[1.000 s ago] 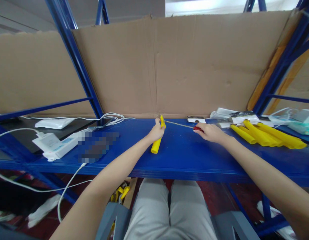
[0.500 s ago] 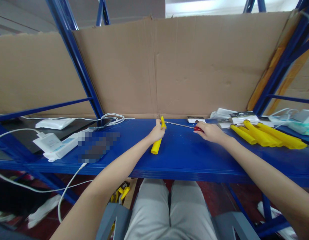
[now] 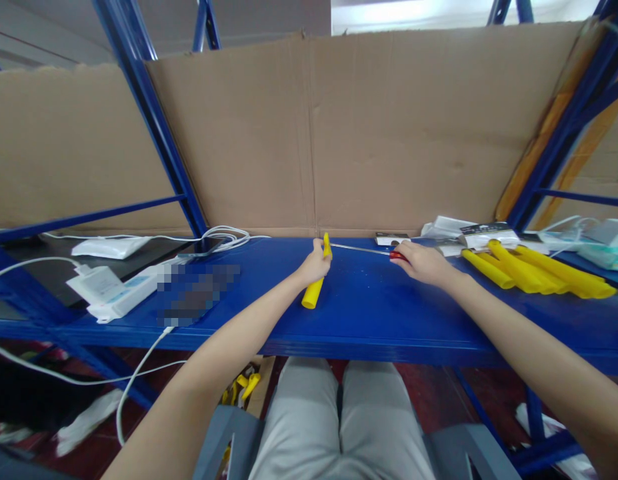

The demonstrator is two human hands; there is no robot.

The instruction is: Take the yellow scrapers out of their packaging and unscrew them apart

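Observation:
My left hand [image 3: 315, 263] is closed around a yellow tube-like handle [image 3: 313, 293] near its upper end, above the blue shelf. The lower end of the handle shows a round opening. In my right hand [image 3: 419, 263] is a screwdriver [image 3: 361, 249] with a red grip and a long thin metal shaft. The shaft runs left, almost level, and its tip meets the top of the yellow handle by my left fingers. Whether the tip sits in a screw is too small to tell.
Several yellow handles [image 3: 529, 270] lie at the right beside packets [image 3: 489, 235]. A white power strip [image 3: 133, 290], cables [image 3: 223, 235] and a pixelated dark object [image 3: 199, 297] are at the left. Cardboard [image 3: 389, 133] stands behind the blue shelf [image 3: 389, 320]. Below, a box [image 3: 261, 393] contains yellow pieces.
My right hand and the screwdriver grip have shifted very slightly right, and the fingers have turned a little around the grip. My left hand and the yellow handle stay almost still.

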